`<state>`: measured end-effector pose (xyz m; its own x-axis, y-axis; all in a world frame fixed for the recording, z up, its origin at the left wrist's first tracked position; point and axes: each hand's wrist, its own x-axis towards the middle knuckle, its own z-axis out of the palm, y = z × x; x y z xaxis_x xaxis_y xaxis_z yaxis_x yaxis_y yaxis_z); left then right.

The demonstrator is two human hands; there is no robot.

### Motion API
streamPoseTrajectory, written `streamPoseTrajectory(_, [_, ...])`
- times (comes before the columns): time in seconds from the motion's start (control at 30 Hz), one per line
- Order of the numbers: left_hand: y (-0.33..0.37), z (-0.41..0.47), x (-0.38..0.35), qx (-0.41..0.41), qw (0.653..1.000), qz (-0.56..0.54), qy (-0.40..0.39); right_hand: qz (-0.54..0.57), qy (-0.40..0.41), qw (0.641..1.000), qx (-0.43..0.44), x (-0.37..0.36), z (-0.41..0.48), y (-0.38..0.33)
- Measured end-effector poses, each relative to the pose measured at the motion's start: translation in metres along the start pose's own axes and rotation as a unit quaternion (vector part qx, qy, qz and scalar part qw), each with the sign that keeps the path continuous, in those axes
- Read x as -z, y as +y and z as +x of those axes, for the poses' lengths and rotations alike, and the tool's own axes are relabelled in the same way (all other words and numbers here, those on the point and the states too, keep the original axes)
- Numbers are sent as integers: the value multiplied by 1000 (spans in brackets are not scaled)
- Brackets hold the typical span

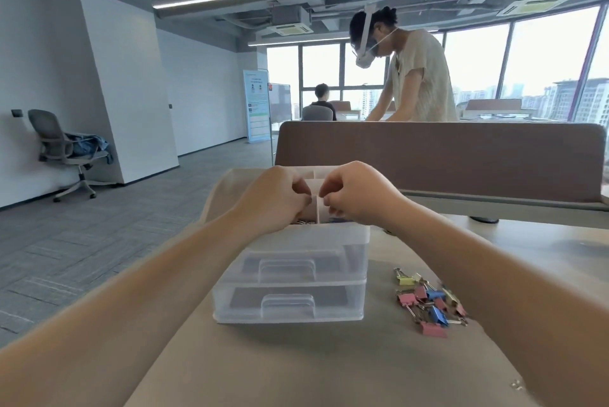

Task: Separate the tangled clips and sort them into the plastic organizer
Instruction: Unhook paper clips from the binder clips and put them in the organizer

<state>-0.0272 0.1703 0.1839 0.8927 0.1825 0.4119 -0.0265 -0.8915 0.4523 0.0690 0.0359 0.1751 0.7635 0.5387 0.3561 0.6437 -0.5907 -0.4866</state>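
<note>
The desk [296, 367] carries a clear plastic organizer [290, 275] at centre, with tangled clips [431, 303] lying just right of it. Over its top compartments the left hand [275, 200] and right hand [357, 197] curl, fingertips nearly meeting; whatever they pinch is hidden.

No wording can be read anywhere in the frame. The standing banner [256, 107], left of centre by the windows, carries a blue heading and lines of print, all too small and blurred to make out. A small red tag [270, 87] on the whiteboard [280, 103] just beside it is likewise illegible.
</note>
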Motion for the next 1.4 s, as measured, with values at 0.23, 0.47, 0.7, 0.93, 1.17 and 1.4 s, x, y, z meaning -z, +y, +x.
streamPoseTrajectory(0.23, [48, -19, -60, -72, 991, -92, -73, -31, -3, 998, -58, 36, -75, 65])
streamPoseTrajectory(0.47, [96, -38, -151, -114, 968, -70, -211, -89, -36, 986, -137, 58, -151, 135])
streamPoseTrajectory(0.7, [119, -51, -230, -135, 942, -23, -306, -92, -109, 966, -217, 53, -202, 194])
streamPoseTrajectory(0.93, [135, -57, -275, -157, 923, 20, -350, -141, -177, 937, -265, 41, -228, 223])
streamPoseTrajectory(1.17, [143, -52, -290, -164, 926, 32, -338, -196, -184, 927, -262, 31, -230, 218])
streamPoseTrajectory(1.4, [143, -52, -291, -170, 927, 24, -334, -202, -186, 932, -235, 31, -230, 223])
